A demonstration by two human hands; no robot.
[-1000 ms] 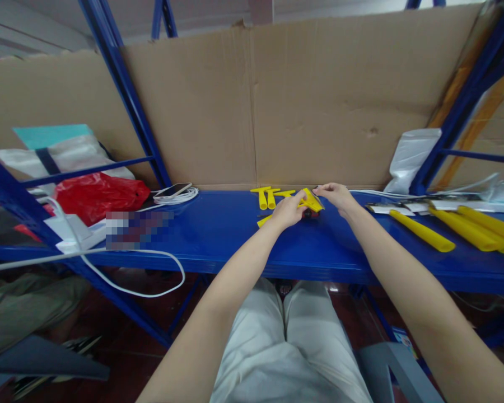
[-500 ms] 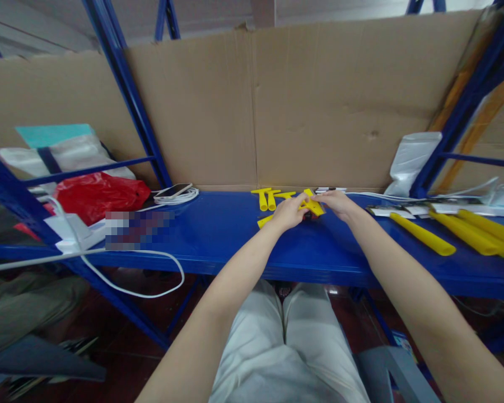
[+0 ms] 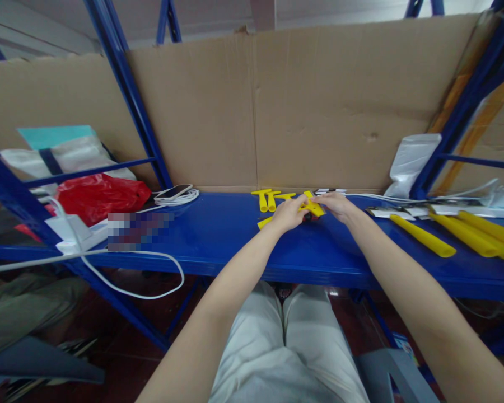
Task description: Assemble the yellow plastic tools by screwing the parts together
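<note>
My left hand (image 3: 291,214) is closed on a yellow T-shaped plastic piece (image 3: 316,209), held just above the blue shelf. My right hand (image 3: 335,204) reaches in from the other side, with its fingertips pinched at the upper edge of the same piece. A small dark and red thing (image 3: 308,216) shows under it, too small to make out. Beyond my left hand, yellow T-shaped pieces (image 3: 261,200) stand near the cardboard. Another yellow piece (image 3: 264,222) lies partly hidden behind my left wrist.
Long yellow tubes (image 3: 423,235) lie on the right over flat white and black packets (image 3: 390,212). A white bag (image 3: 414,162) leans by the right post. Leftward are a phone (image 3: 179,191), a coiled white cable, a red bag (image 3: 101,193) and a power strip. Cardboard (image 3: 319,112) closes the back.
Hardly anything differs. The fingers of my right hand have shifted slightly at the yellow piece, while my left hand keeps its hold in the same place.
</note>
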